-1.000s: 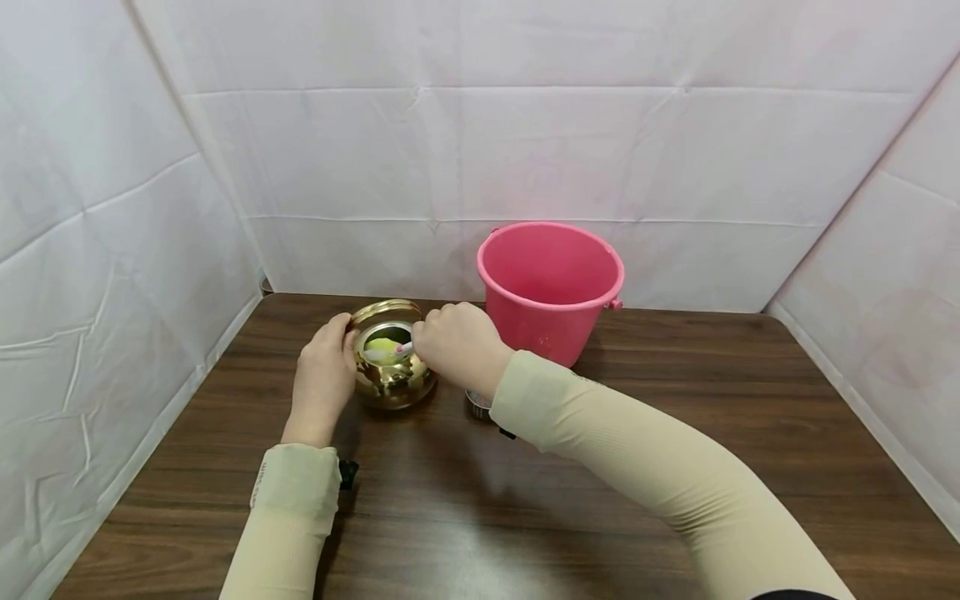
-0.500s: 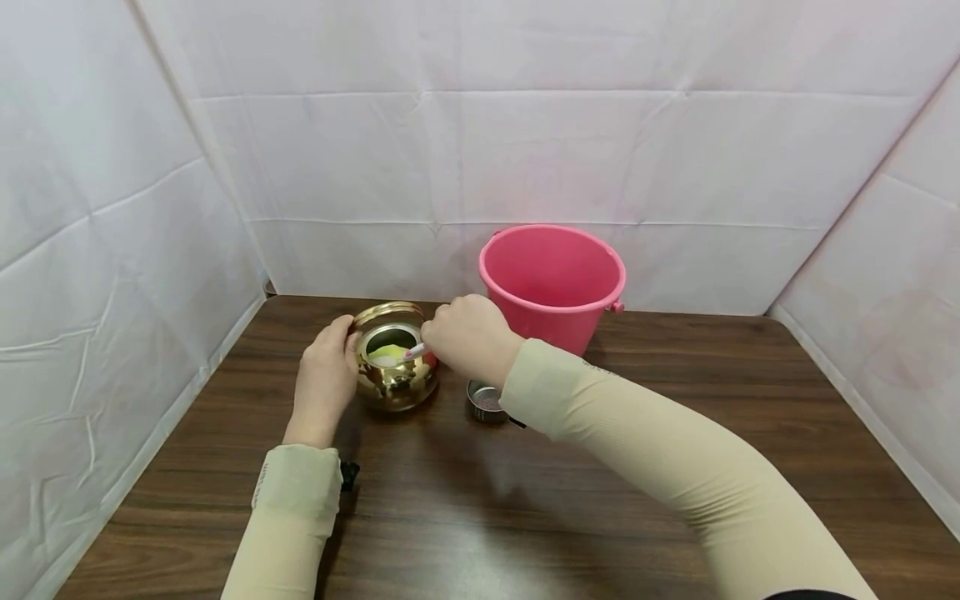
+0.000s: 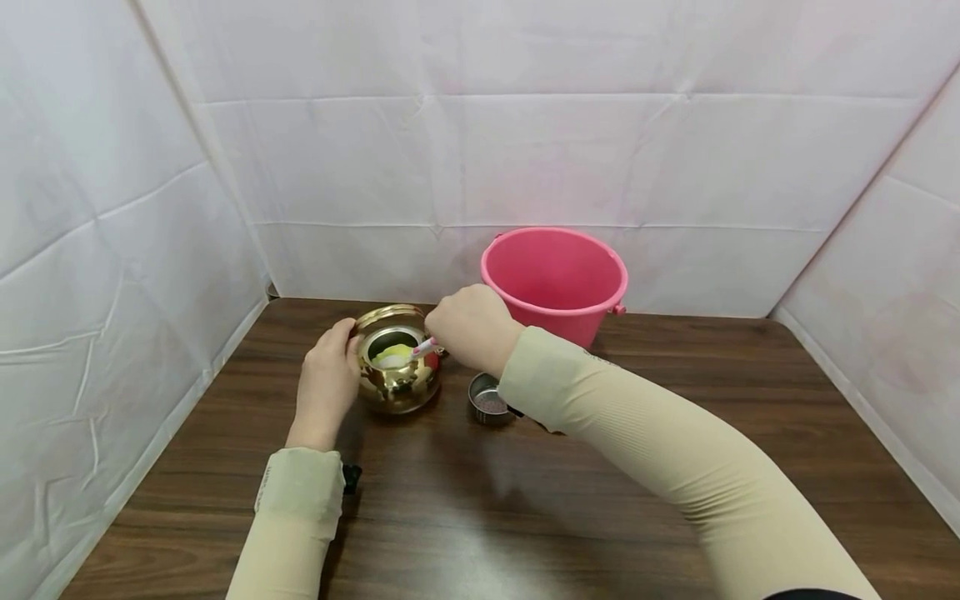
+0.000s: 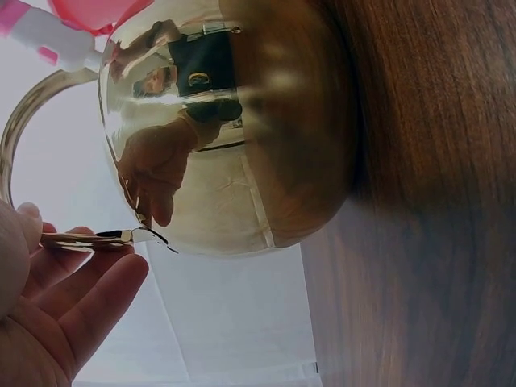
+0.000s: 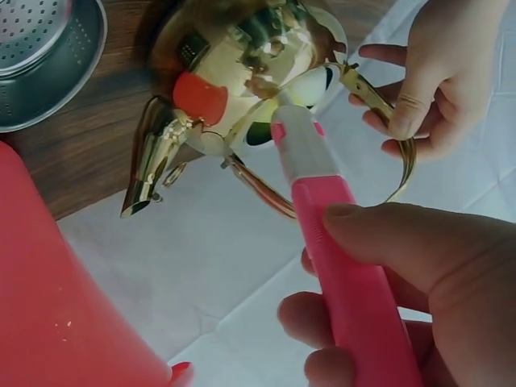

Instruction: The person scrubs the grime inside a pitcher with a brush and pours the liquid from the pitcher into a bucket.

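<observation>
A shiny gold kettle (image 3: 401,390) stands lidless on the wooden table, its mouth facing up. At its left side my left hand (image 3: 327,375) pinches the kettle's hoop handle (image 4: 89,239) between thumb and fingers. My right hand (image 3: 476,329) grips the pink and white handle of a cleaning brush (image 5: 318,214), thumb along its top. The brush slants down into the kettle mouth, where its yellow and white head shows partly inside. In the right wrist view the kettle's spout (image 5: 153,153) points toward the bucket side.
A pink bucket (image 3: 558,321) stands behind my right hand, near the white cloth wall (image 3: 540,158). Just right of the kettle sits a small metal strainer cup (image 3: 489,408), partly under my right sleeve; its perforated part (image 5: 32,40) shows in the right wrist view.
My right hand has risen and shifted right, drawing the brush handle with it, and more of the strainer cup shows. My left hand stays on the kettle handle.
</observation>
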Available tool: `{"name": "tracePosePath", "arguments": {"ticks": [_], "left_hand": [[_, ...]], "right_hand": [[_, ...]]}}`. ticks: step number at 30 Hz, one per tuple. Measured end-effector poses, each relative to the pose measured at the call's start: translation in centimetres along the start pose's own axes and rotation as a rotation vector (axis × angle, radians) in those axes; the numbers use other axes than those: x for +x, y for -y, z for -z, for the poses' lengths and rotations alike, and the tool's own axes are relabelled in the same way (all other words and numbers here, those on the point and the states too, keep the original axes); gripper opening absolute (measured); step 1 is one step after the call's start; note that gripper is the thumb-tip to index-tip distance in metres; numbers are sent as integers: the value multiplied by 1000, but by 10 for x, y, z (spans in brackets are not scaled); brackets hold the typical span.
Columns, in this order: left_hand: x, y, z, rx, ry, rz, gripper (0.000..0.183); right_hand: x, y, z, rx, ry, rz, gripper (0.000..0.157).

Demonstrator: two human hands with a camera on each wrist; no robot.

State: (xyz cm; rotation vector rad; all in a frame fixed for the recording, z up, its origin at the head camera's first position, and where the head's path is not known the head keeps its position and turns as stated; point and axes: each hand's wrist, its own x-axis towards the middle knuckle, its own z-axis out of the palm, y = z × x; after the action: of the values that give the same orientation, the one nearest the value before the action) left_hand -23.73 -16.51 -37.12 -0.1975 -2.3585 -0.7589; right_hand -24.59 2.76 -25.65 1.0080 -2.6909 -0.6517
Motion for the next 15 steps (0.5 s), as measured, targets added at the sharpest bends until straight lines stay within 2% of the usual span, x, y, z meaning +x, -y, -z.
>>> {"name": "tracePosePath", "arguments": {"ticks": [7, 15], "left_hand": [[0, 0, -1, -2, -5, -10, 21], [-1, 0, 4, -1, 23, 12, 21]], "right_hand": [[2, 0, 2, 19, 34, -52, 10], [2, -1, 3, 59, 72, -109, 8]]}}
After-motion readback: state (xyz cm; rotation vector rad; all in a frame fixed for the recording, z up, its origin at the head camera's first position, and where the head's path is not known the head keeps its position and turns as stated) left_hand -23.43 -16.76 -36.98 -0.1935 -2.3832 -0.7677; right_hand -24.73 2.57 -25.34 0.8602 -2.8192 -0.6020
